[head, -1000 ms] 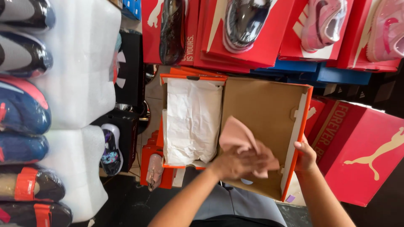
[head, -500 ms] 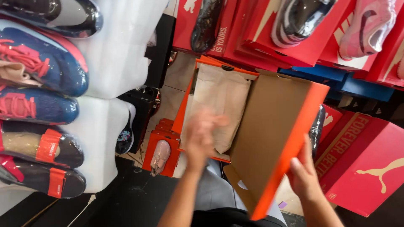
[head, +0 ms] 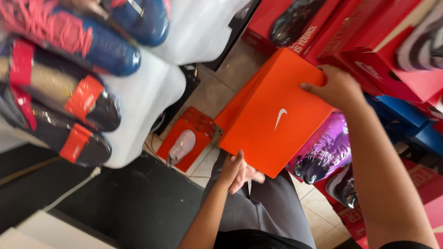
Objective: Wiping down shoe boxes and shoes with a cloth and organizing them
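Orange shoebox (head: 272,115), lid shut, held above the lap at centre: right hand (head: 336,87) clasps its 2 o'clock corner, left hand (head: 237,171) cups the 6 o'clock edge; closing step apparently complete, box ready for careful steady placing.

Bright, even daylight, soft shadows, motion blur throughout — shoes at left edge smeared, colours saturated.

Tiled floor and white display shelves

A beige tiled floor (head: 210,94) carries a small open red box (head: 184,145) holding a pale shoe (head: 181,146), just left of the left hand's fingers (head: 240,171). White shelves (head: 143,99), further left of them, bear dark shoes with red straps (head: 60,106) and blue ones (head: 99,48).
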